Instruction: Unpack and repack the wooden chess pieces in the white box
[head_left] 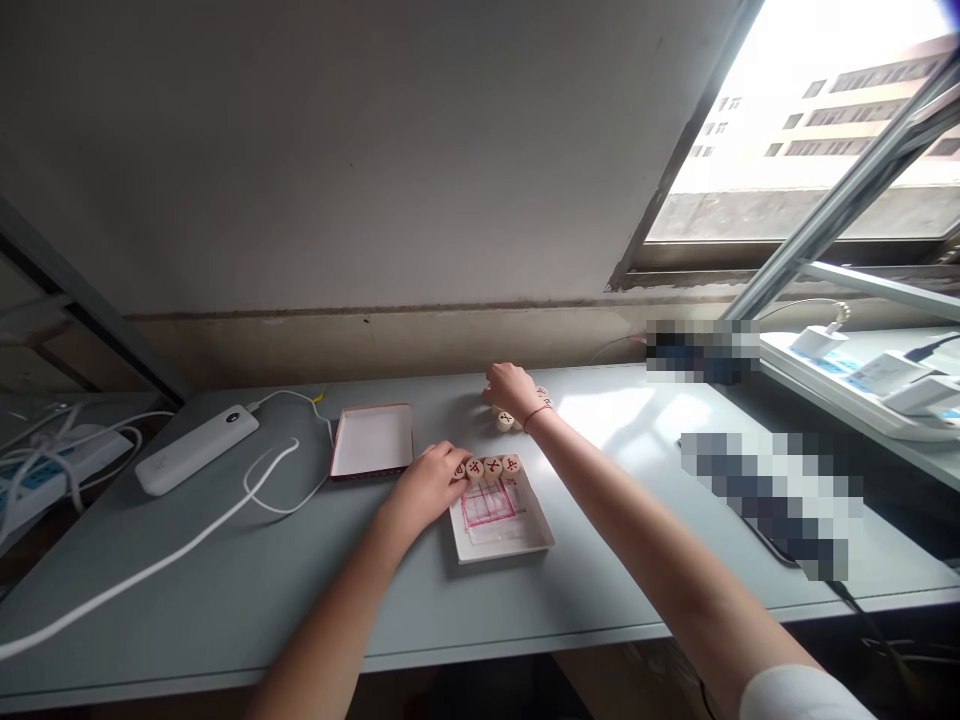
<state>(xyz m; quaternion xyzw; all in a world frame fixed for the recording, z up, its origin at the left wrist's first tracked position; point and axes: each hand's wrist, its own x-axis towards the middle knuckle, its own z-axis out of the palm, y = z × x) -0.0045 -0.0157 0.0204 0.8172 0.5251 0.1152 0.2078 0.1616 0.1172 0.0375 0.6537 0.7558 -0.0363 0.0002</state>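
A shallow white box [502, 550] sits near the desk's front, with a sheet bearing a pink-red grid [489, 505] inside. Along its back wall stands a row of round wooden xiangqi pieces [493, 467] with red characters. My left hand [427, 485] is at the box's back left corner, its fingers and thumb closed around the leftmost piece [460, 468]. Beyond the box, my right hand [511, 392] reaches down over several loose xiangqi pieces [505, 421], partly covering them. Its fingers are curled, and what they grip is hidden.
The box lid [373, 440] lies inner side up to the left. Farther left are a white power bank [197, 450] and a loose white cable [172, 555]. Blurred items [772, 500] lie at right. A power strip with chargers [862, 380] stands beyond the metal frame.
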